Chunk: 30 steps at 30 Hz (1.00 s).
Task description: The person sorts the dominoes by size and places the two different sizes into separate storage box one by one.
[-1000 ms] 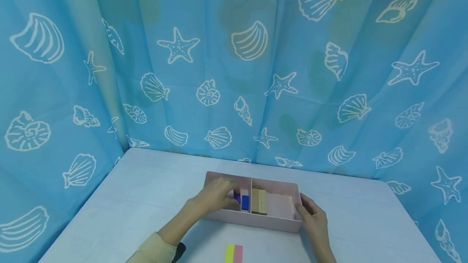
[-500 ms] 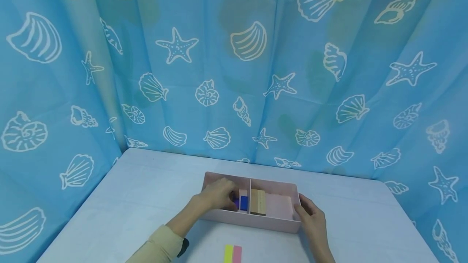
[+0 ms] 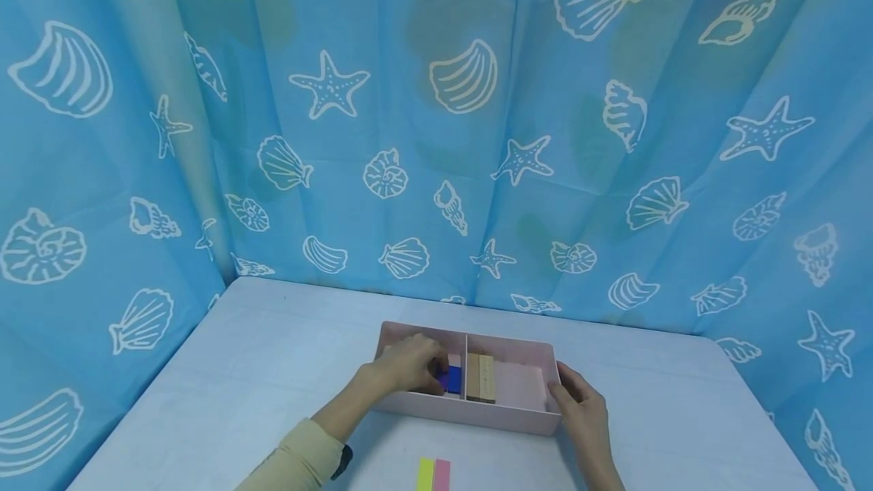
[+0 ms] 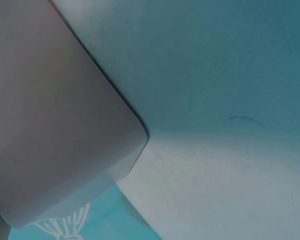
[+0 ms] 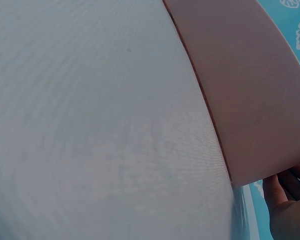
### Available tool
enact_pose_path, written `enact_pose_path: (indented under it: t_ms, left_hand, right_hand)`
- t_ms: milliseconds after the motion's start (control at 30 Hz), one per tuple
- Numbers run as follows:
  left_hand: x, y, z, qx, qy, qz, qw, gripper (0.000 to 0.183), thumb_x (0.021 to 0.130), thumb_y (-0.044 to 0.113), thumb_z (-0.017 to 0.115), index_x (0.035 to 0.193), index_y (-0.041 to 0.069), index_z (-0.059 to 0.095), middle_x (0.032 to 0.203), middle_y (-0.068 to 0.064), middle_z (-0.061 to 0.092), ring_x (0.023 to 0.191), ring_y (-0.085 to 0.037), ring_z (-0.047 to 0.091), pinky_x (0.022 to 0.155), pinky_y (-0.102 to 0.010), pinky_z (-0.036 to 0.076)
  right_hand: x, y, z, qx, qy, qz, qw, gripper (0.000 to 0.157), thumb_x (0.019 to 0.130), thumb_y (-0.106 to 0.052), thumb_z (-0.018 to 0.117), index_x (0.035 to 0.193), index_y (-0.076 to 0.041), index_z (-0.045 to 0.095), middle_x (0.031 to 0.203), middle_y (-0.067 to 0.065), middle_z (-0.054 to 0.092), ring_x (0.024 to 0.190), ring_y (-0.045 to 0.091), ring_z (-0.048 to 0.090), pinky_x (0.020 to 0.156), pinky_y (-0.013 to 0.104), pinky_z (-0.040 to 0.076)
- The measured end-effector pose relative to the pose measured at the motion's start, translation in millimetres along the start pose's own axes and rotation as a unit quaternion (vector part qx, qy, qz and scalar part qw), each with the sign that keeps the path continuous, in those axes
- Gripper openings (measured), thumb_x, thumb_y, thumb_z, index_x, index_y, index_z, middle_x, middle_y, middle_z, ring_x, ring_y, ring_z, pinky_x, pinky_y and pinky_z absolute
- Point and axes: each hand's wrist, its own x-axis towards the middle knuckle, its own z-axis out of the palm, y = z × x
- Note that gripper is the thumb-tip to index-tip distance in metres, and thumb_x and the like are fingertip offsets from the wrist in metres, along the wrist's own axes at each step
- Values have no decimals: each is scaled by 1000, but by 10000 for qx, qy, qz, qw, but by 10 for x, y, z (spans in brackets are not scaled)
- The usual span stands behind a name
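Observation:
A pink two-compartment box (image 3: 508, 420) stands on the table. My left hand (image 3: 408, 364) reaches into its left compartment, thumb and fingers pinching a small purple block (image 3: 442, 379), partly hidden by the hand. Right beside that, near the divider, lies a blue block (image 3: 455, 379). My right hand (image 3: 585, 404) grips the box's right end wall, thumb on the inner side. In the right wrist view its fingers (image 5: 275, 192) show at the box's edge. The left wrist view shows only the outer wall of the box (image 4: 64, 110), not the hand's fingers.
Wooden pieces (image 3: 480, 378) stand against the divider in the right compartment. A yellow strip (image 3: 425, 474) and a pink strip (image 3: 442, 474) lie side by side on the white tabletop (image 3: 273, 370) in front. A blue shell-patterned curtain (image 3: 409, 135) hangs behind and at the sides.
My left hand has lowered the purple block deeper into the left compartment and brought it up against the blue block. My right hand has stayed on the box's end.

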Motion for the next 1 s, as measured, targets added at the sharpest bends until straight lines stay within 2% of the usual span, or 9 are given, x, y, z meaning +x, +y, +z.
enact_pose_path:
  t_ms: [767,1000]
  left_hand:
    - [4,1,-10,-233,-130,-35,9996,27,80,24,84,104,15,76,88,11,69,75,0,58,72,-17,52]
    - [-27,26,-50,-266,-72,-88,9996,25,81,26,84,102,14,76,88,9,60,78,-4,53,67,-18,48]
  right_hand:
    - [0,-17,-16,-26,-15,-67,10000,50,99,-17,51,145,1,44,149,23,42,137,41,39,109,52,37]
    - [-10,-18,-22,-22,-27,-116,9999,49,99,-17,51,145,0,44,149,23,43,137,40,39,109,52,37]
